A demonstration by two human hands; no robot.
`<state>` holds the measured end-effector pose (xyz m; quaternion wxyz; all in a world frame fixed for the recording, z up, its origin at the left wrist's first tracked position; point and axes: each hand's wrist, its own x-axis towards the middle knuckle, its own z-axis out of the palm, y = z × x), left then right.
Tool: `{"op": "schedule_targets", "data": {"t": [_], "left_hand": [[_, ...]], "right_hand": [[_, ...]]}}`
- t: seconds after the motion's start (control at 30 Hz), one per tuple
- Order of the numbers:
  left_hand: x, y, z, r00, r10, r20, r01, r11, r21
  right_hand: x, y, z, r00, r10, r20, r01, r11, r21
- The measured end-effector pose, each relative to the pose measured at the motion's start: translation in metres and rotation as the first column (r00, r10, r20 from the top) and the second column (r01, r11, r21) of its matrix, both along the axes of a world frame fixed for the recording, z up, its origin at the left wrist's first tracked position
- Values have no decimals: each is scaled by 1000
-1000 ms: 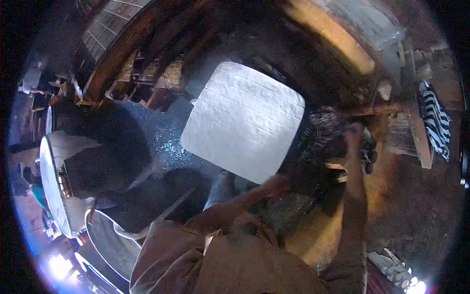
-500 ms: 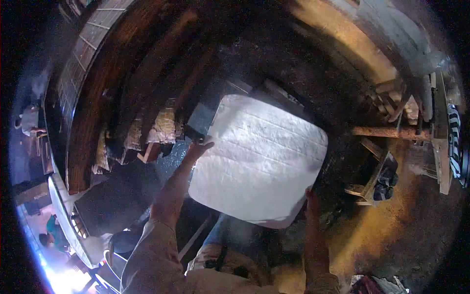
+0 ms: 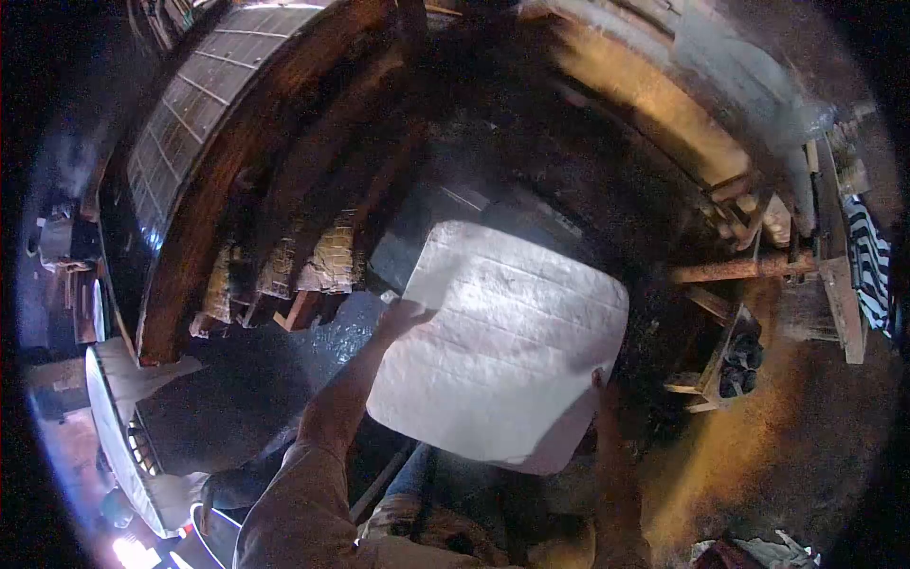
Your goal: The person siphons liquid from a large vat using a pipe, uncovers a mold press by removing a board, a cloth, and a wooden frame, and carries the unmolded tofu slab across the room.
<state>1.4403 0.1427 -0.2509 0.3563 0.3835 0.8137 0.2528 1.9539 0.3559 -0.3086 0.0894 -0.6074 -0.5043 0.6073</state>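
A large pale slab (image 3: 502,351) with rounded corners and faint parallel lines lies in front of my body, steam or haze around it. At its left edge my left hand (image 3: 406,318) is on the slab, fingers over the rim. My right hand (image 3: 599,379) grips the slab's right edge, mostly in shadow. Under the slab's upper left corner a dark flat surface (image 3: 403,242) shows. Whatever supports the slab from below is hidden.
Wet, glistening liquid (image 3: 346,332) lies left of the slab. Wooden beams (image 3: 227,180) curve at the upper left. On the right are a wooden stand (image 3: 716,356), a horizontal pole (image 3: 739,269) and striped cloth (image 3: 867,256). A round pale rim (image 3: 114,446) stands lower left.
Both hands were off the slab a second ago; they have since come to its left and right edges. Over the last half second, the slab has shifted lower in view.
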Motion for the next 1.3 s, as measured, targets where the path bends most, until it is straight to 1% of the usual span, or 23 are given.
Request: {"op": "schedule_targets", "data": {"t": [0.03,0.1,0.13,0.17,0.2,0.27,0.33,0.43,0.47,0.5,0.53,0.57,0.67,0.73,0.77,0.87,0.93,0.97,1.03,1.07,1.1,1.17,1.3], "left_hand": [[5,0,21,997,62,41,-61,998,-22],[10,-15,3,989,20,-148,-28,998,-57],[13,-9,23,980,-93,-175,41,959,-281],[22,-18,40,991,-22,-132,19,1000,-19],[34,-24,47,992,40,-120,-40,999,0],[38,-27,53,975,-148,-168,103,963,-247],[52,-38,77,989,-57,-138,33,984,-174],[81,-70,109,994,100,-55,-103,993,-53],[83,-76,111,994,109,11,-109,994,16],[85,-87,114,991,111,74,-117,990,84],[108,-89,209,991,97,96,-108,987,116],[93,-94,173,991,-12,-131,-14,981,-195],[109,-119,265,967,-30,-251,-6,990,-141],[123,-141,332,965,44,-260,-116,956,-270],[129,-135,352,960,79,-270,-156,949,-275],[152,-149,416,907,322,-270,-327,945,29],[164,-145,456,814,482,-325,-525,850,-54],[170,-150,473,780,520,-348,-567,823,-40],[183,-165,495,728,681,-80,-678,732,62],[182,-168,502,560,828,20,-827,560,-47],[185,-178,507,528,849,11,-849,528,-28],[192,-203,524,409,794,449,-912,376,166],[184,-235,539,240,921,307,-967,197,164]], "right_hand": [[-4,3,8,987,54,150,-65,995,71],[-3,-1,33,982,70,178,-93,987,130],[-4,-1,42,979,69,190,-94,987,129],[-4,0,51,983,76,170,-92,991,94],[-6,2,62,990,73,124,-81,995,60],[-6,6,77,997,81,-17,-81,997,-1],[1,16,91,982,124,145,-155,960,233],[30,25,119,920,106,378,-307,794,524],[30,35,140,920,119,374,-319,781,537],[35,38,162,936,153,319,-302,812,499],[21,28,208,960,181,215,-259,865,429],[6,18,256,971,204,123,-235,901,364],[-14,18,332,966,251,-62,-223,929,296],[-25,30,356,939,261,-226,-214,953,214],[-37,38,384,895,374,-242,-306,911,276],[-77,75,436,766,571,-297,-464,810,359],[-110,96,460,707,628,-325,-522,774,358],[-130,104,469,605,676,-421,-565,737,372],[-170,119,482,545,749,-377,-647,662,379],[-190,123,489,505,772,-386,-668,633,391],[-211,121,500,457,798,-392,-700,595,395],[-258,112,514,365,838,-406,-744,525,413],[-366,83,518,220,883,-415,-795,409,448]]}}
